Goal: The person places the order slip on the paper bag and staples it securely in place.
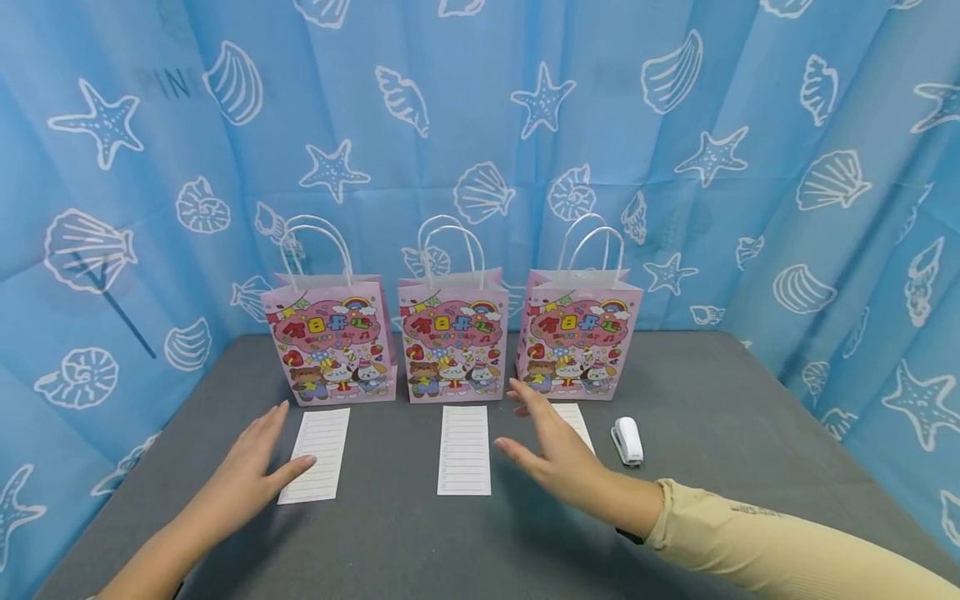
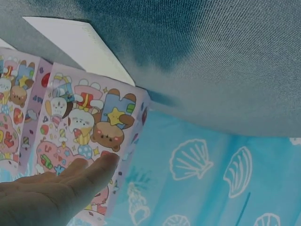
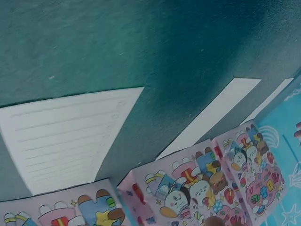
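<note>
Desk [image 1: 420, 550], three bags [image 1: 455, 342] along its far side
Left hand [image 1: 246, 462], spread wide, hovers by the left slip [image 1: 324, 433]; right hand [image 1: 555, 454], also wide, between middle slip [image 1: 465, 454] and right slip [image 1: 573, 423]; stapler [image 1: 627, 440] farther right.

I'm at a curtained-off workspace: blue curtains [image 1: 465, 125] printed with white shells [image 1: 484, 192] and starfish [image 1: 543, 100] close in the back and both sides of my grey, cloth-like counter [image 1: 390, 542]. What kind of building surrounds it, I can't tell.
</note>
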Demonstrator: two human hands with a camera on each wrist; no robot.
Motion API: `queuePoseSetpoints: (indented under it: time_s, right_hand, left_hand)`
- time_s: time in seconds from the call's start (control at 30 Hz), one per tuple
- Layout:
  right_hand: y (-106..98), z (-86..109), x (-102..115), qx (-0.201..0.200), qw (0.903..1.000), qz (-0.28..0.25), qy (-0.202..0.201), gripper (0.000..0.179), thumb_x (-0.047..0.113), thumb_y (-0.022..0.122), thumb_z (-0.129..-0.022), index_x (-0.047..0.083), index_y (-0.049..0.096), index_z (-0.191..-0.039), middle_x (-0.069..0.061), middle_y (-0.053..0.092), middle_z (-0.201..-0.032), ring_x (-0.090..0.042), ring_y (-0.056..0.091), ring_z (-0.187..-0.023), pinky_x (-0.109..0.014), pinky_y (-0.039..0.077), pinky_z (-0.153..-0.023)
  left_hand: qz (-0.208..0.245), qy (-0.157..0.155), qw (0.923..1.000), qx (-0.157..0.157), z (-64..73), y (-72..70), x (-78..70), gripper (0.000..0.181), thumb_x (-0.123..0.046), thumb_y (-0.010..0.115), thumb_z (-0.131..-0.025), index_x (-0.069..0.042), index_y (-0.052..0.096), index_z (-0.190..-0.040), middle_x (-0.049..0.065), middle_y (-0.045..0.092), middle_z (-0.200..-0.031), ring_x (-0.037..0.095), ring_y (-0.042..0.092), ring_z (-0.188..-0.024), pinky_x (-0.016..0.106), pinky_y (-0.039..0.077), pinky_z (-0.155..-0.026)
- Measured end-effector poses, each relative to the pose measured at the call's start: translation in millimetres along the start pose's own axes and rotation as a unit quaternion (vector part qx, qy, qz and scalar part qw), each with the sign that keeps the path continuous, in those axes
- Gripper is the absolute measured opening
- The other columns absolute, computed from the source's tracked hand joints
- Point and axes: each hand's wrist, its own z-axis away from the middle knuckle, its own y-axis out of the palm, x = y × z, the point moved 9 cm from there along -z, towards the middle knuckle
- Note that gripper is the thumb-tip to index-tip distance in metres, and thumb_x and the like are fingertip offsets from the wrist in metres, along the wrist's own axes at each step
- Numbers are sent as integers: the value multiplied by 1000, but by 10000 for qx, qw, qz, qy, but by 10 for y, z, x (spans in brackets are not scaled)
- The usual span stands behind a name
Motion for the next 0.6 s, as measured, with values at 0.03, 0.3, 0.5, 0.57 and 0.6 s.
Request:
queuePoseSetpoints:
  time_s: [0.03,0.3,0.5,0.57,0.6]
  right_hand:
    - [18,-7,5,37,10000,-35,19,71,17,68,-92,3,28,-149,-17,48,-138,-33,53,-118,-54,46,-90]
    - [186,-58,53,446,9980,-407,202,72,23,65,-95,4,25,-151,-17,47,-138,-33,51,-120,-54,46,-91]
    - [296,-78,111,601,9963,-594,173,71,22,64,-95,1,25,-150,-18,46,-137,-32,52,-118,-53,47,-90]
    - [326,-92,125,613,9958,-651,192,70,22,64,-95,1,25,-150,-17,46,-137,-32,52,-117,-53,47,-89]
    - [341,-100,135,627,9952,-719,202,70,23,64,-96,1,26,-150,-17,47,-136,-32,53,-117,-53,47,-89]
  left_hand:
    - [-18,8,10000,2,0,2,0,89,-38,65,-93,12,16,-148,42,18,-147,61,16,-132,74,18,-99]
    - [-97,-110,9999,80,2,26,48,89,-40,64,-94,13,16,-148,42,19,-146,60,17,-132,73,18,-100]
    - [110,-131,9997,166,18,38,61,90,-41,63,-94,12,14,-149,41,18,-147,61,17,-131,75,19,-98]
    - [133,-158,9996,191,12,41,66,91,-42,62,-94,12,13,-149,41,18,-147,61,17,-131,74,19,-99]
    - [107,-168,9996,192,9,42,66,91,-42,62,-94,12,14,-149,41,18,-147,61,18,-131,74,20,-99]
